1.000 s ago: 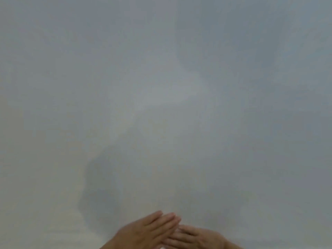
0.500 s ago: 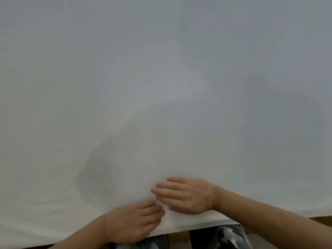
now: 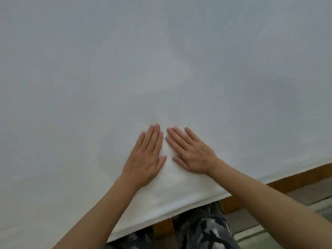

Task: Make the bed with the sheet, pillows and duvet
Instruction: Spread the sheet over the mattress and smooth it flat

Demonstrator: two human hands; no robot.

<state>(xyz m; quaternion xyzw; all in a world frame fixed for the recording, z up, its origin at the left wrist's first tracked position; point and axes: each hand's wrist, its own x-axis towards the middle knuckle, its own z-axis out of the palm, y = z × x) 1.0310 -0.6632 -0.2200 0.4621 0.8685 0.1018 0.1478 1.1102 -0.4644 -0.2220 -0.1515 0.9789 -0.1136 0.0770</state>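
A white sheet (image 3: 161, 60) covers the bed and fills nearly the whole view. Its near edge hangs over the bed's side at the lower right. My left hand (image 3: 146, 157) lies flat on the sheet, palm down, fingers straight and together. Close beside it my right hand (image 3: 190, 151) presses flat on the sheet too, fingers straight and slightly spread. The fingertips of both hands almost meet, pointing away from me. Neither hand holds anything. No pillows or duvet are in view.
A wooden bed frame (image 3: 296, 178) shows under the sheet's edge at the lower right. Beyond it lies grey floor (image 3: 305, 198). My legs in patterned trousers (image 3: 201, 230) stand against the bed's side.
Both hands have slid forward onto the sheet, away from its edge, and turned from overlapping sideways to lying side by side with fingers pointing away. The view has tilted down, showing frame and floor.
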